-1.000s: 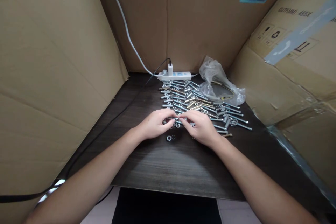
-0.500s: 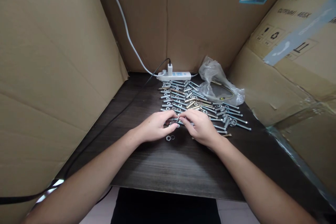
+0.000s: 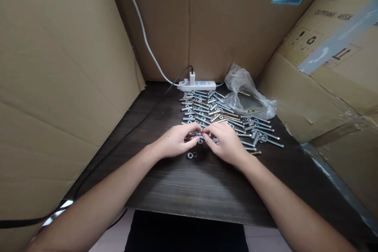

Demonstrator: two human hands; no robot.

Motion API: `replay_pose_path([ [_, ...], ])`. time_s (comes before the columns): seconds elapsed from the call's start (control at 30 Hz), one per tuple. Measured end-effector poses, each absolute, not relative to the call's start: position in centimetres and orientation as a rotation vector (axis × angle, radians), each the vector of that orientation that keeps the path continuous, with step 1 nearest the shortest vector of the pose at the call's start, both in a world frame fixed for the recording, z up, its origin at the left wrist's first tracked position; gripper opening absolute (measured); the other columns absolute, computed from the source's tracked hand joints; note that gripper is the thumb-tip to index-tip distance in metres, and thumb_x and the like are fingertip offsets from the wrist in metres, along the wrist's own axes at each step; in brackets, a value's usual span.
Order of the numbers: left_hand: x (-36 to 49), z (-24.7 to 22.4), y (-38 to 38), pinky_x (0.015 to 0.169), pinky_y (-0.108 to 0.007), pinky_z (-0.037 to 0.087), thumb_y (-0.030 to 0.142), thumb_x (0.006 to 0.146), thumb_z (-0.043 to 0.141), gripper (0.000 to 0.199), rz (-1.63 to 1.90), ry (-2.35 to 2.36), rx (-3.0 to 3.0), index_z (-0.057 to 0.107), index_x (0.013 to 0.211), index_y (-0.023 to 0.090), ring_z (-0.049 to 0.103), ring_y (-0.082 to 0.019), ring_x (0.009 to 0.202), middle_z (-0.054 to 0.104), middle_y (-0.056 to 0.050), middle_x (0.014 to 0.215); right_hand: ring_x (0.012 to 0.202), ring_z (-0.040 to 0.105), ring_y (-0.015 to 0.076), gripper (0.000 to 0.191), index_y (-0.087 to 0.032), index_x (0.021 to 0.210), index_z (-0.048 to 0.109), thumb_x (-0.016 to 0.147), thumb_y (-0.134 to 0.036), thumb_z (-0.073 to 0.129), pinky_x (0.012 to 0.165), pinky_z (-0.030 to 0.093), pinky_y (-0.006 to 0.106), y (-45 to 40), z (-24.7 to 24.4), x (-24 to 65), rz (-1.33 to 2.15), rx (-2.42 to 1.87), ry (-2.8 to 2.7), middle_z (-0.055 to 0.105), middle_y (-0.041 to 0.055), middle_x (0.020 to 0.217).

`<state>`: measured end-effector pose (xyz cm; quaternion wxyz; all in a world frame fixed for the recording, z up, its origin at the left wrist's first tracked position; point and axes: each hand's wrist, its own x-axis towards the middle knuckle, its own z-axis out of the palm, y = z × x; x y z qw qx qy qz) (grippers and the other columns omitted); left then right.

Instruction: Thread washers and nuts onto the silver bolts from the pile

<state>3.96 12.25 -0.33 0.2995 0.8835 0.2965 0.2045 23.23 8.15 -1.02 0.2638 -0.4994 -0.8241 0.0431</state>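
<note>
My left hand (image 3: 177,140) and my right hand (image 3: 223,141) meet at the near edge of the laid-out hardware, fingertips almost touching. Both are closed in a pinch on something small that I cannot make out between the fingers. Rows of silver and brass-coloured bolts (image 3: 202,115), sleeves, nuts and washers lie just beyond my hands. A hex nut (image 3: 189,156) rests on the table beside a thin washer (image 3: 195,154), nearer to me than my left fingers. More long bolts (image 3: 267,126) lie beyond and to the right of my right hand.
A white power strip (image 3: 203,85) with a plugged-in adapter (image 3: 192,78) lies at the back of the dark table (image 3: 189,189). A clear plastic bag (image 3: 240,82) sits at the back right. Cardboard walls (image 3: 159,19) stand around, and a black cable (image 3: 124,136) crosses the left side.
The fingertips of both hands have shifted slightly, and the ring-like piece seen between them earlier no longer shows clearly. The view has moved a little.
</note>
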Motion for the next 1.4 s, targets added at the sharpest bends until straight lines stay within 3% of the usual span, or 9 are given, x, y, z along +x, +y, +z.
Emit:
replay_pose_path([
  [0.33, 3.7, -0.5, 12.7, 0.062, -0.024, 0.040, 0.026, 0.085, 0.044, 0.016, 0.592, 0.898, 2.271, 0.048, 0.099, 0.019, 0.054, -0.013, 0.070, 0.059, 0.000, 0.084, 0.083, 0.055, 0.0124, 0.011, -0.019, 0.083, 0.063, 0.078, -0.028, 0.059, 0.076, 0.035, 0.026, 7.2, -1.2, 22.2, 0.384, -1.248, -2.545, 0.064, 0.0007, 0.082],
  [0.73, 3.7, -0.6, 12.7, 0.062, -0.024, 0.040, 0.025, 0.084, 0.046, 0.012, 0.582, 0.877, 2.283, 0.047, 0.093, 0.018, 0.052, -0.012, 0.068, 0.057, 0.000, 0.083, 0.075, 0.053, 0.0110, 0.002, -0.018, 0.077, 0.059, 0.076, -0.019, 0.058, 0.072, 0.040, 0.024, 7.0, -1.5, 22.2, 0.436, -1.280, -2.502, 0.060, 0.0007, 0.078],
  [0.97, 3.8, -0.7, 12.6, 0.064, -0.025, 0.040, 0.027, 0.084, 0.047, 0.015, 0.559, 0.884, 2.312, 0.049, 0.096, 0.019, 0.053, -0.013, 0.070, 0.058, 0.000, 0.084, 0.081, 0.055, 0.0115, 0.013, -0.019, 0.084, 0.059, 0.086, -0.028, 0.051, 0.075, 0.042, 0.025, 8.0, -1.2, 23.3, 0.271, -1.215, -2.193, 0.063, 0.0018, 0.083],
  [1.4, 3.7, -0.2, 12.1, 0.068, -0.027, 0.043, 0.025, 0.083, 0.047, 0.014, 0.545, 0.824, 2.305, 0.052, 0.095, 0.019, 0.055, -0.015, 0.072, 0.060, -0.001, 0.083, 0.077, 0.054, 0.0117, 0.014, -0.020, 0.090, 0.060, 0.086, -0.029, 0.051, 0.072, 0.045, 0.025, 7.9, -1.6, 23.1, 0.317, -1.210, -2.081, 0.063, 0.0026, 0.082],
])
